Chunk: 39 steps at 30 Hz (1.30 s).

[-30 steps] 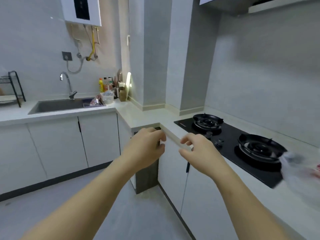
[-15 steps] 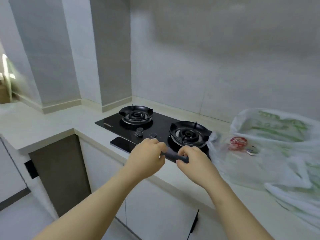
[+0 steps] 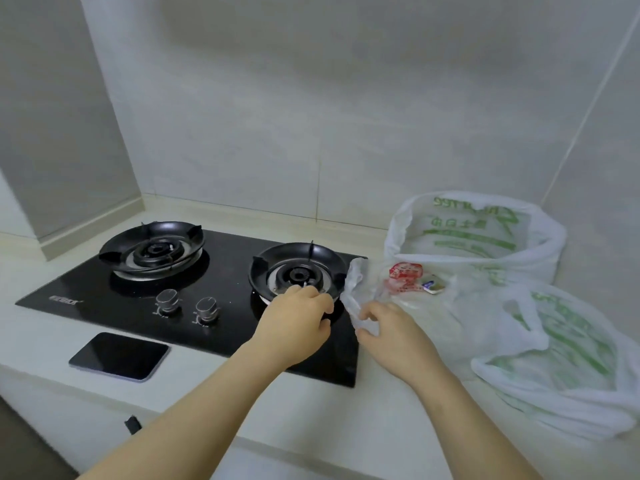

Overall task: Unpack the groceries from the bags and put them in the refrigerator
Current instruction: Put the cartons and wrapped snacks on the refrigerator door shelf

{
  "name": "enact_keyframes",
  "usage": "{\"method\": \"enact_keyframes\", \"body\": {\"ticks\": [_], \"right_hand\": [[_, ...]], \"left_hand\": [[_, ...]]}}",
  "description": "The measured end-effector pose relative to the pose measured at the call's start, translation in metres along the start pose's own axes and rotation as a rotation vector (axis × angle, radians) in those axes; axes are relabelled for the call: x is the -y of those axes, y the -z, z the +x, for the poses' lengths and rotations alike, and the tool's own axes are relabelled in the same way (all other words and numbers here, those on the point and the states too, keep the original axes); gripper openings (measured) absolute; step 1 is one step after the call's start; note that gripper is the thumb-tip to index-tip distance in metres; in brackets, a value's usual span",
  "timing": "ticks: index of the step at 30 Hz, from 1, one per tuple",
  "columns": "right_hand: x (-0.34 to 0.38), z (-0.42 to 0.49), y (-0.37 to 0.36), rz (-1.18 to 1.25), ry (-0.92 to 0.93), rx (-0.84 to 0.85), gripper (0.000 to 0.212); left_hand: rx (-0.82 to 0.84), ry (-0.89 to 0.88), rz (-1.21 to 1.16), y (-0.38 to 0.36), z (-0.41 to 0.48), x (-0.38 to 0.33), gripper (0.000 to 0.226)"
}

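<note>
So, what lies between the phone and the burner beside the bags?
In the head view, two silver knobs on the black hob lie between the phone and that burner.

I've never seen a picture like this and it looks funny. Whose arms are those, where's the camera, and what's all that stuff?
There's no robot here: those are a person's own two arms. The camera sits on their head and looks down, so you see what they see. In front is a counter with a black stove and a phone lying flat by it. Shopping bags sit to the right: a clear bag with a red packet inside, and two white bags with green print. The right hand pinches the clear bag's edge. The left hand is next to it, above the stove, with its fingers curled. I can't tell whether it holds anything.
</note>
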State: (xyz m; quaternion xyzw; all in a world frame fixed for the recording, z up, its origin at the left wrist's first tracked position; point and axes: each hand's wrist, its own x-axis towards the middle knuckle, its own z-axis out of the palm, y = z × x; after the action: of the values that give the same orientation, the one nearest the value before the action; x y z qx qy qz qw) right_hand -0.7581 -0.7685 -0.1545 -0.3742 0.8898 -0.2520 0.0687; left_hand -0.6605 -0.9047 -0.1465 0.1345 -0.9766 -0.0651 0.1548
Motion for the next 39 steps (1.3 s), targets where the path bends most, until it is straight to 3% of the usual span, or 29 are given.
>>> {"method": "enact_keyframes", "body": {"ticks": [11,18,27,33,39], "right_hand": [[-0.122,0.067,0.040,-0.147,0.018,0.009,0.033],[-0.186,0.108,0.042,-0.250,-0.012,0.034,0.031],[-0.227,0.174,0.025,-0.192,0.003,0.144,0.039],[-0.247,0.213,0.004,-0.322,-0.074,0.233,0.054],[-0.252,0.226,-0.003,-0.401,-0.121,0.338,0.058]], "left_hand": [[0.028,0.042,-0.012,-0.073,0.106,-0.066,0.033],[0.170,-0.010,0.046,-0.134,0.151,-0.090,0.041],[0.346,-0.002,0.182,-0.182,0.201,-0.080,0.050],[0.525,0.053,0.238,-0.202,0.217,-0.066,0.058],[0.546,0.051,0.218,-0.210,0.223,-0.058,0.060]]}}
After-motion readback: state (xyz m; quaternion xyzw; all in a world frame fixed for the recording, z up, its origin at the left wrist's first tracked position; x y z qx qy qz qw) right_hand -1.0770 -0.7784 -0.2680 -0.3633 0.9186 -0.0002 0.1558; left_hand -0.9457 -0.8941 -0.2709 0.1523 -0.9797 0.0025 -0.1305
